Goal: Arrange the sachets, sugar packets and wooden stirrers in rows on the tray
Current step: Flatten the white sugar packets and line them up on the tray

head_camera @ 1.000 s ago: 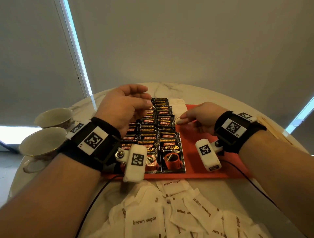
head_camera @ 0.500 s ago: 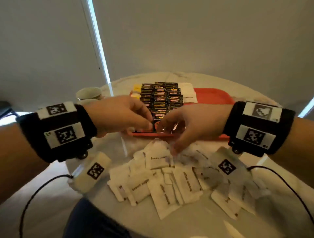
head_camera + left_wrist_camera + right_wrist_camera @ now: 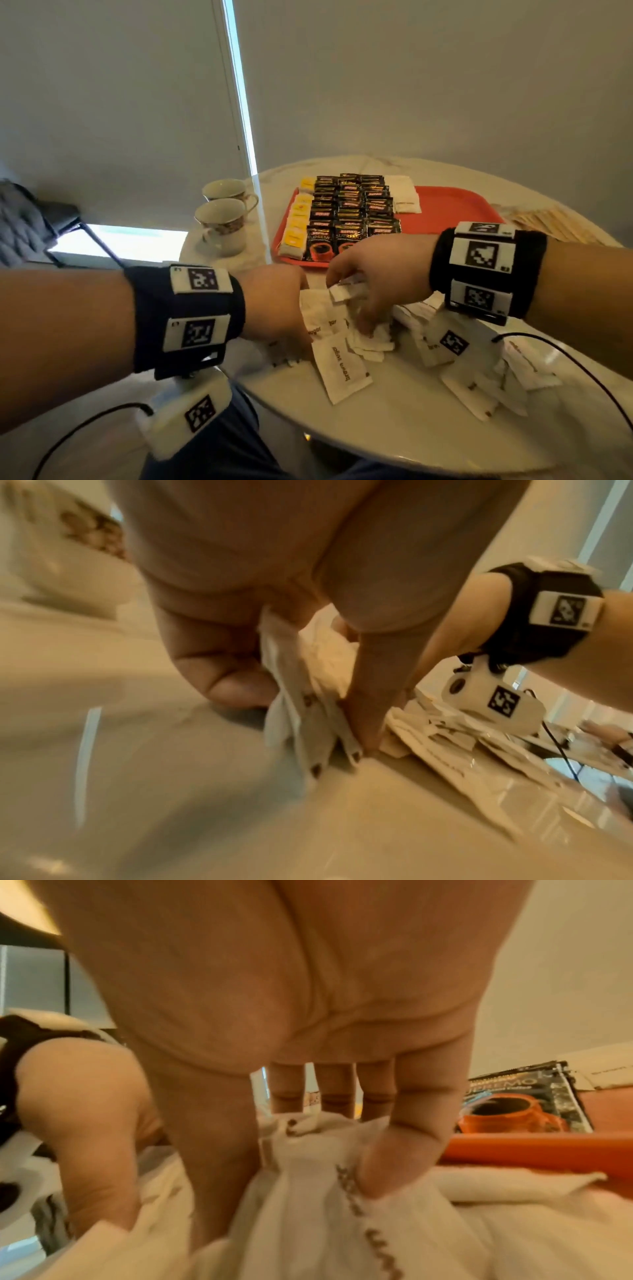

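Both hands' grip, left hand [image 3: 274, 305] and right hand [image 3: 373, 274], now pinches sugar packets [image 3: 342, 370] on the desk [image 3: 394, 428] beside the tray [image 3: 455, 209], having left it to restock.

Hand [image 3: 274, 1069] amid white sugar packets [image 3: 308, 1218]

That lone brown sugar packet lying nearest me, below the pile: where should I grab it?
Pinch the brown sugar packet at its near short edge, coming from above on the table's bare near side. It lies flat, its far end tucked under the pile.
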